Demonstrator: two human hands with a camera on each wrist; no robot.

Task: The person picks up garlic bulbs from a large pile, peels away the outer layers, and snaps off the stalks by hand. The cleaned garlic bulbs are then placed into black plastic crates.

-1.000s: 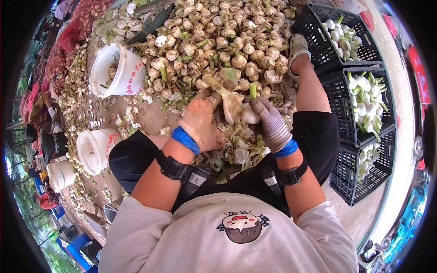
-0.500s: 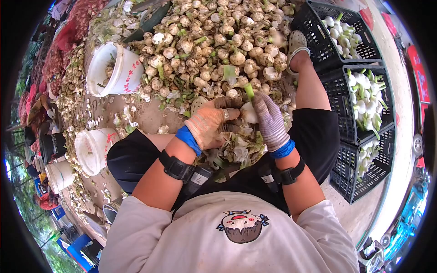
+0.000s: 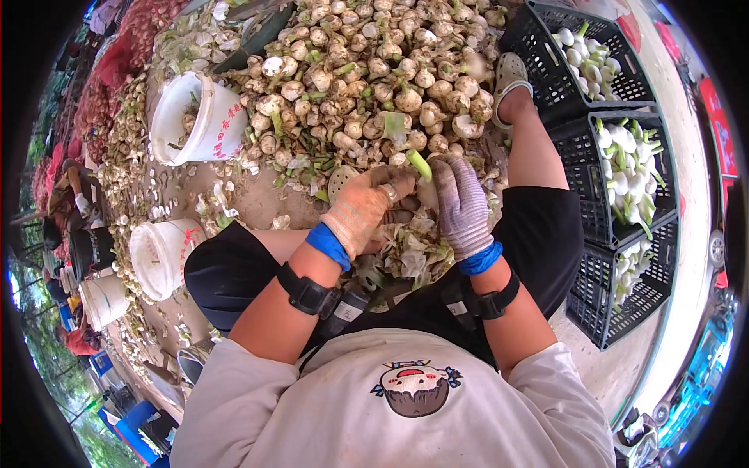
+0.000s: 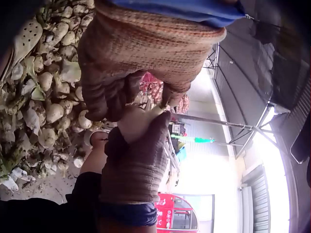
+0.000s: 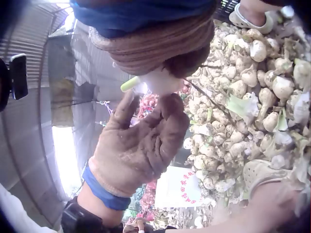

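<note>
While gripped, bulb (image 3: 425, 191) between left hand (image 3: 360, 209), right hand (image 3: 462, 204)

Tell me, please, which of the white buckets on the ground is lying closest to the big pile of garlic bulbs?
The upper white bucket, with red writing on its side. It lies tipped with its mouth against the edge of the pile; the others lie further down, away from it.

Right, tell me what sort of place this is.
Most likely an open-air produce yard where garlic is trimmed and sorted. A big heap of unpeeled bulbs covers the ground, black crates hold cleaned white bulbs, and white buckets stand among scattered husks.
</note>
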